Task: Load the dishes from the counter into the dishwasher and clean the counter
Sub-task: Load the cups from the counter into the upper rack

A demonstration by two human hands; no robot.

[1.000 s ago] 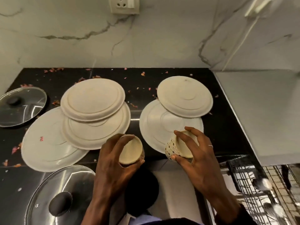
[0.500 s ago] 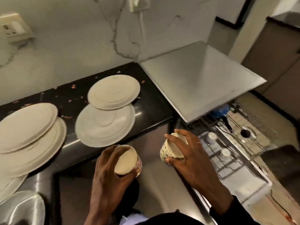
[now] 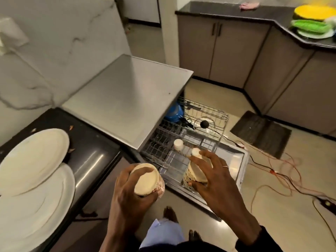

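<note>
My left hand (image 3: 131, 195) grips a patterned cream cup (image 3: 147, 180) held upside down, off the counter's front edge. My right hand (image 3: 216, 180) grips a second spotted cup (image 3: 195, 174) over the pulled-out dishwasher rack (image 3: 187, 140). The rack holds two upturned white cups (image 3: 178, 144), a glass lid with a black knob (image 3: 204, 124) and a blue pot (image 3: 173, 112). Two cream plates (image 3: 34, 160) overlap on the black counter (image 3: 94, 148) at the left, with small crumbs beside them.
The dishwasher's steel top (image 3: 127, 95) juts out above the rack. Red and black cables (image 3: 272, 171) trail over the tiled floor at the right, beside a dark mat (image 3: 261, 131). Grey cabinets (image 3: 236, 51) line the far side; yellow and green dishes (image 3: 312, 20) sit on their counter.
The view has swung right from the counter to the open dishwasher. Both hands carried their cups off the counter, and the right one now hovers over the rack.
</note>
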